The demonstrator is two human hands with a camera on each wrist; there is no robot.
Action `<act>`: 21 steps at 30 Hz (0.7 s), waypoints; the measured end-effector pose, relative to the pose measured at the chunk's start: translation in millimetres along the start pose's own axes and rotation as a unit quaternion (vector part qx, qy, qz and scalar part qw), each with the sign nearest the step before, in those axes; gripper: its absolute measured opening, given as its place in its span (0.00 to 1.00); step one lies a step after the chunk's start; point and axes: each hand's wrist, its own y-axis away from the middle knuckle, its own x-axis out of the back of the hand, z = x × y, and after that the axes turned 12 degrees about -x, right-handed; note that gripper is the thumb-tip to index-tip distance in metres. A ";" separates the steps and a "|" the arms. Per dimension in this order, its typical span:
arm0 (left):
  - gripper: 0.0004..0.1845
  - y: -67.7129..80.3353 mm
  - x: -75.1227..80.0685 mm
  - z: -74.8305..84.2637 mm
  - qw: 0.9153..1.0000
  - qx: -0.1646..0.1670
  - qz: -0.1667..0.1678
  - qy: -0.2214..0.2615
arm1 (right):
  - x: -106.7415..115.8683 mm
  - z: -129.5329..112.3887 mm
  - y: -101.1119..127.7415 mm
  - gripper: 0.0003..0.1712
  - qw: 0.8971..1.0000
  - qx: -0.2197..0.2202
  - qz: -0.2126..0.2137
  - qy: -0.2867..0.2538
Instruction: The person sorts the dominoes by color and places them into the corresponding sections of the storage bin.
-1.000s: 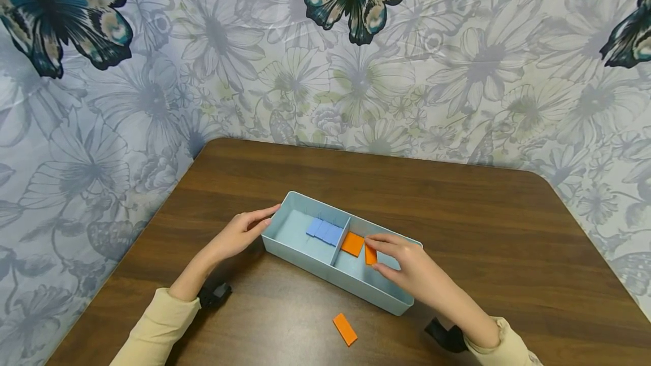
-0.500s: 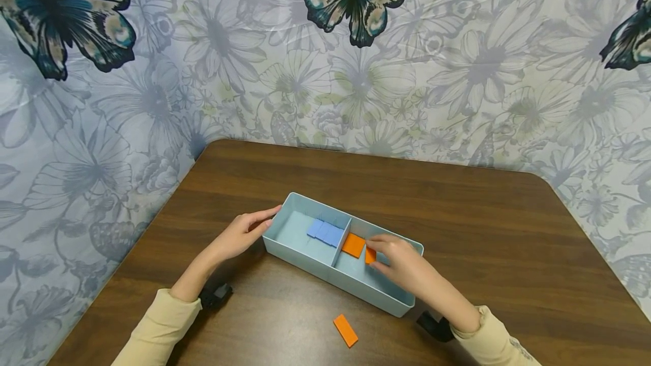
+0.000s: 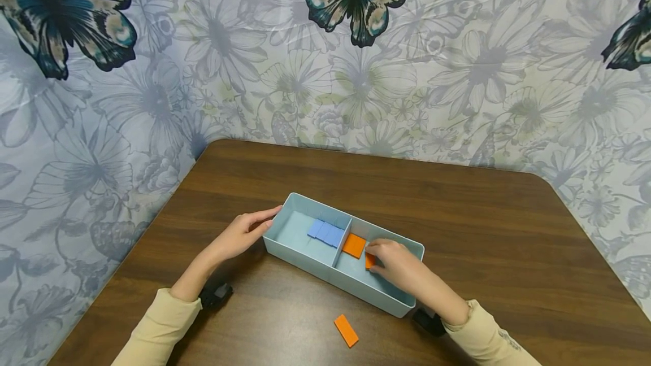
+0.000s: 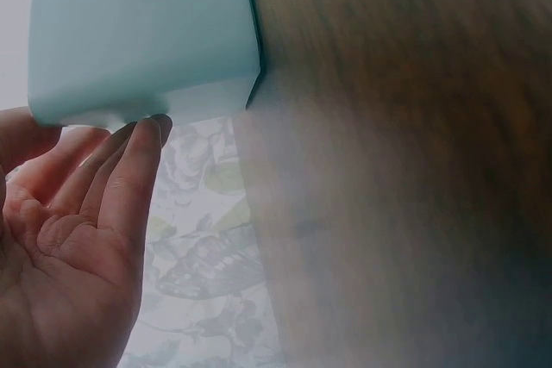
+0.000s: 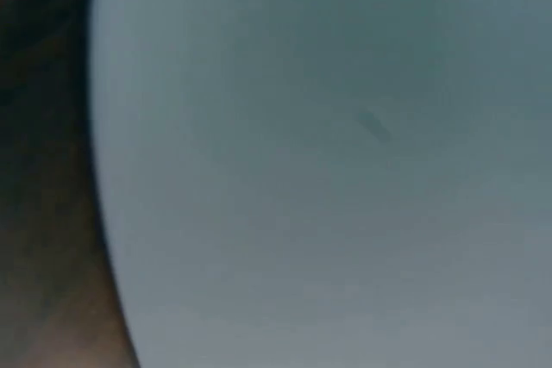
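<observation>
Hands work at the table: the left hand, fingers straight, rests against the left end of the tray; the right hand, inside the right compartment, pinches an orange tile. Blue tiles lie left of the divider, another orange piece just right of it, a loose tile in front of the tray.

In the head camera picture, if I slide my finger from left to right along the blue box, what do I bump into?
Left hand → blue tiles → divider wall → flat orange tile → right hand holding another orange tile.
</observation>
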 end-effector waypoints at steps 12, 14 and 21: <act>0.22 -1.5 0.2 -1.4 1.000 -0.004 0.000 -0.002 | -9.1 1.3 -6.4 0.14 0.998 0.028 0.031 0.051; 0.22 -1.3 -0.2 -0.9 1.000 -0.001 0.001 0.001 | -10.0 1.8 -5.6 0.13 0.998 0.028 0.040 0.050; 0.22 -0.3 1.1 1.3 1.000 -0.001 0.002 -0.002 | -0.5 -0.5 6.8 0.11 0.996 0.032 0.067 0.043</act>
